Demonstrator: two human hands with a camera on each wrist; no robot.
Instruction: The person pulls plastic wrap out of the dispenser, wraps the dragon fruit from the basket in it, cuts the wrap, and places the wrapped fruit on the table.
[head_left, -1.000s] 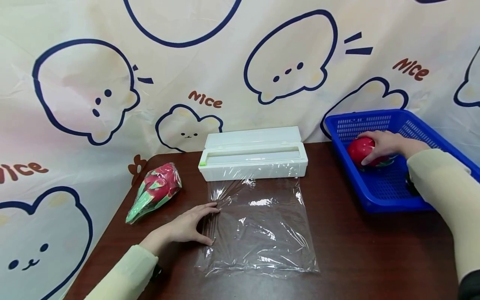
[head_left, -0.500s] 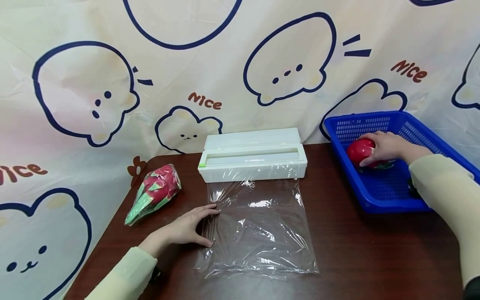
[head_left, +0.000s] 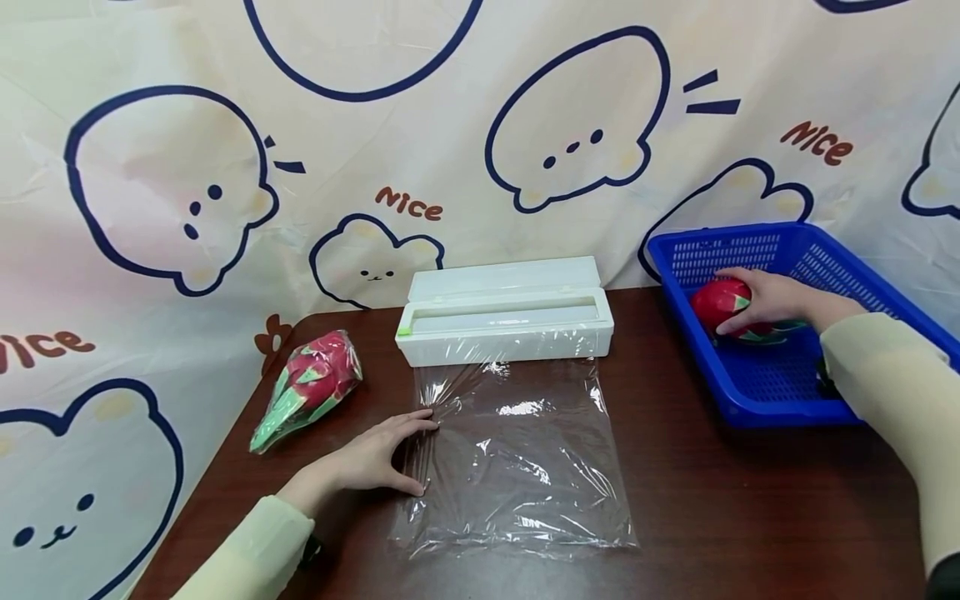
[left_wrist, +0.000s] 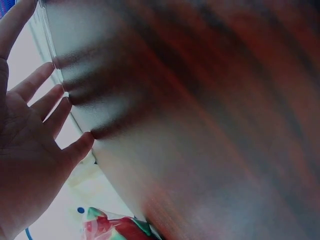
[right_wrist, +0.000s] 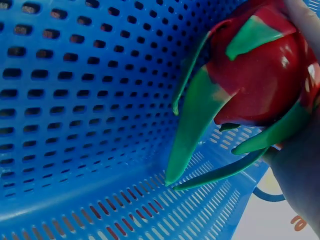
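Observation:
In the head view, my right hand (head_left: 780,298) reaches into the blue basket (head_left: 757,412) and grips a red dragon fruit (head_left: 714,303) with long green scales. The right wrist view shows this dragon fruit (right_wrist: 260,82) close to the perforated basket wall, fingers at its right side. My left hand (head_left: 369,458) rests at the left edge of a sheet of clear plastic wrap (head_left: 517,475) spread on the table. Its fingers are spread and fairly straight, and in the left wrist view the left hand (left_wrist: 30,125) has its fingertips down on the tabletop.
A white cling film box (head_left: 510,343) with its lid up stands at the back, the plastic wrap drawn from it toward the front. Another dragon fruit (head_left: 318,375), wrapped in clear film, lies at the left on the dark brown table (head_left: 705,517). A patterned cloth (head_left: 465,125) hangs behind.
Within the basket, the right hand has turned the dragon fruit slightly, so more of its green scales show. The left hand and the plastic wrap have stayed in place.

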